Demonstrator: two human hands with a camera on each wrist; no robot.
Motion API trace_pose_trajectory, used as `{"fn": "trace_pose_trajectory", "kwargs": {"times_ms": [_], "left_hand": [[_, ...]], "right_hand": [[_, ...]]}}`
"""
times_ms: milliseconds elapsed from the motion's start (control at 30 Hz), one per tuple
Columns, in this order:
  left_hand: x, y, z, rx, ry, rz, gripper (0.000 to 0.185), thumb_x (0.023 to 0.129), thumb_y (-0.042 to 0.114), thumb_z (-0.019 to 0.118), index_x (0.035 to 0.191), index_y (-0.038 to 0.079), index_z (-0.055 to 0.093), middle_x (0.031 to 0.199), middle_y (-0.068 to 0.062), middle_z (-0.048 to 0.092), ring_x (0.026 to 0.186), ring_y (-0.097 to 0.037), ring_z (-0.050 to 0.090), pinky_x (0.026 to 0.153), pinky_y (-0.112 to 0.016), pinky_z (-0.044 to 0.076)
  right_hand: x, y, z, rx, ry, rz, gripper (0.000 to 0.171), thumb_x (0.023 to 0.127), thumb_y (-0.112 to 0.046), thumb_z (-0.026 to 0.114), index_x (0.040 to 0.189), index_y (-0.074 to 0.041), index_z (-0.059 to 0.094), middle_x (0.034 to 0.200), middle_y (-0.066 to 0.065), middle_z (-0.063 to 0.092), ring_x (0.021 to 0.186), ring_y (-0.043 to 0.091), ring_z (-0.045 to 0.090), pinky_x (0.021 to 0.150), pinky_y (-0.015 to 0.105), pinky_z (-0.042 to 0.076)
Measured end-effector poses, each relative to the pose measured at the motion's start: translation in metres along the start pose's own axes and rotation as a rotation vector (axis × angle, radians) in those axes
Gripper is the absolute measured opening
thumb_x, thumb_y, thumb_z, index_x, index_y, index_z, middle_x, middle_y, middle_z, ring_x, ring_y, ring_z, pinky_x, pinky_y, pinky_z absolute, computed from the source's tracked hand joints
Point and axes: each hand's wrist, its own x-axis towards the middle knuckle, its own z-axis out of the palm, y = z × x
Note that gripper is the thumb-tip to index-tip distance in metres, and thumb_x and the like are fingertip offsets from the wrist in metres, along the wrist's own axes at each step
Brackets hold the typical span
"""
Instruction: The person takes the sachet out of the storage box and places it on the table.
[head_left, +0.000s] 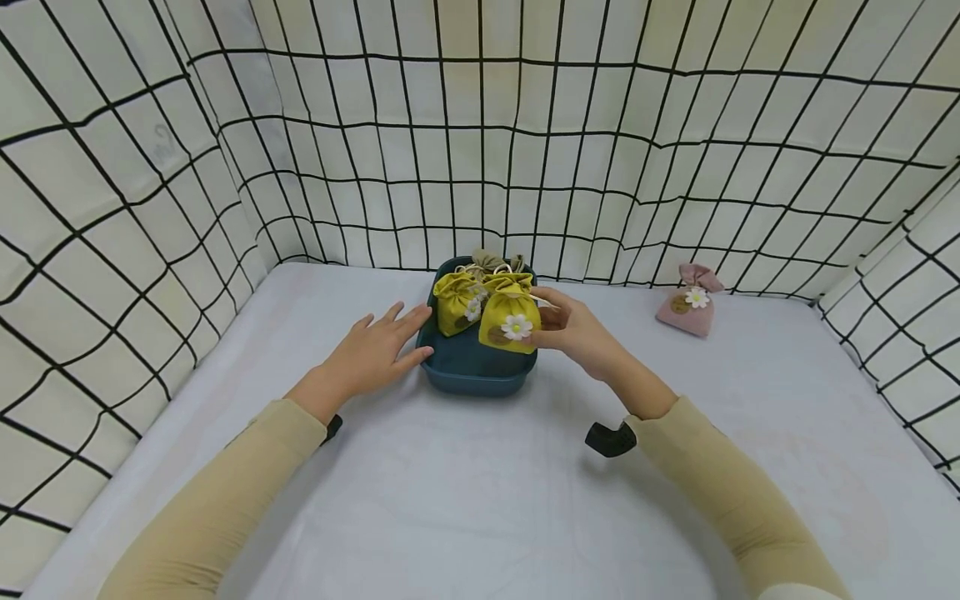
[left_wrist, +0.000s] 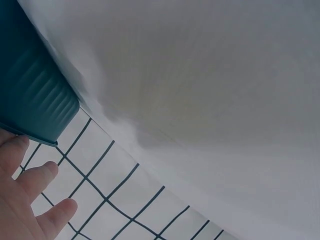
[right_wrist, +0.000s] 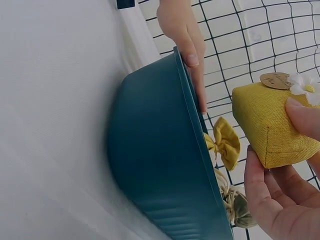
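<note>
My right hand [head_left: 573,332] grips a yellow cloth pouch [right_wrist: 275,122] with a white flower and a round brown tag, thumb on one side and fingers on the other. It is held above the right part of a dark teal plastic basin [head_left: 476,385]. Inside the basin, at the left, sits another yellow pouch [head_left: 452,304] with a flower. Behind it shows the gathered top of an olive-grey pouch [head_left: 487,260], its lower part hidden. My left hand [head_left: 378,350] has its fingers spread, with the fingertips at the basin's left rim.
A pink pouch [head_left: 692,310] with a white flower lies on the white table surface [head_left: 465,500] at the back right. White walls covered by a black grid net [head_left: 480,150] enclose the back and sides. A black wrist-camera piece [head_left: 610,440] hangs under the right sleeve.
</note>
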Motion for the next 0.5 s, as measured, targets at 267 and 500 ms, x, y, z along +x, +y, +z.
{"fn": "trace_pose_trajectory", "kwargs": {"times_ms": [267, 500], "left_hand": [[0.000, -0.001, 0.002, 0.009, 0.004, -0.003, 0.072, 0.107, 0.049, 0.050, 0.163, 0.010, 0.029, 0.166, -0.010, 0.029, 0.152, -0.040, 0.023, 0.116, -0.069, 0.022], [0.000, -0.001, 0.001, 0.007, 0.001, -0.004, 0.072, 0.107, 0.050, 0.049, 0.164, 0.011, 0.028, 0.167, -0.009, 0.028, 0.153, -0.039, 0.022, 0.116, -0.069, 0.022]], "right_hand": [[-0.009, 0.002, -0.005, -0.009, -0.012, -0.029, 0.076, 0.092, 0.007, 0.068, 0.159, -0.005, 0.034, 0.148, 0.025, 0.051, 0.136, 0.036, 0.051, 0.107, 0.047, 0.048], [-0.018, 0.001, -0.009, -0.016, 0.004, -0.037, 0.074, 0.094, 0.007, 0.067, 0.159, -0.005, 0.033, 0.151, 0.025, 0.048, 0.136, 0.038, 0.050, 0.107, 0.048, 0.047]]}}
